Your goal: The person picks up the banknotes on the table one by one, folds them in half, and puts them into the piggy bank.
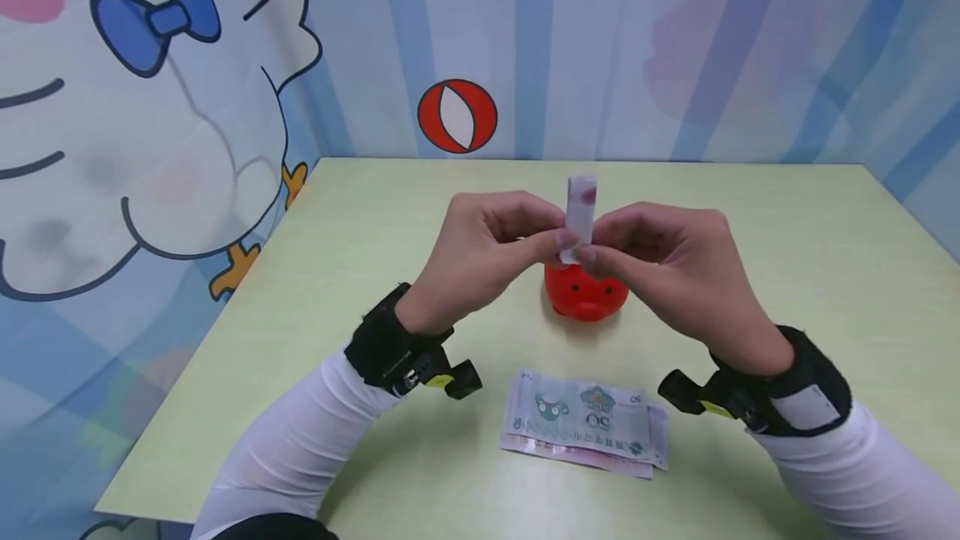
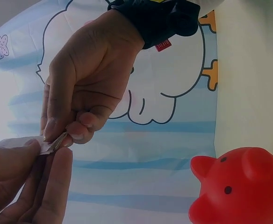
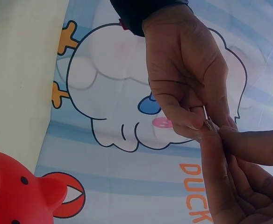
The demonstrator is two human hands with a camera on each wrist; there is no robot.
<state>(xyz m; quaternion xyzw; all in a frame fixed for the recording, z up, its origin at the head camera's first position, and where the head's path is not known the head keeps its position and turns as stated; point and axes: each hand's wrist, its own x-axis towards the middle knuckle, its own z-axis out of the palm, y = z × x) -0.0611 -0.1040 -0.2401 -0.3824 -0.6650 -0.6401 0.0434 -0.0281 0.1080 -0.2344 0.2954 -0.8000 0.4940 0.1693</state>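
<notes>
Both hands hold a folded strip of paper [image 1: 581, 200], white with a dark pink patch, raised upright above the table. My left hand [image 1: 480, 252] pinches its lower left side between thumb and fingers. On the other side, the right hand [image 1: 675, 269] pinches it near the bottom. Stacked layers show at the strip's folded end [image 2: 57, 143] in the left wrist view. A red pig-shaped bank [image 1: 587, 294] stands behind and below the hands, its top hidden by them. Nearer the person lies a small stack of banknotes [image 1: 581, 415], a greenish 50 over pinkish ones.
The pale yellow table [image 1: 360, 215] reaches back to a blue-striped wall [image 1: 600, 40]. A big cartoon duck [image 1: 180, 182] covers the left wall, and a red-and-white ball [image 1: 457, 116] is printed on the back wall. Each wrist wears a black strap with a small camera.
</notes>
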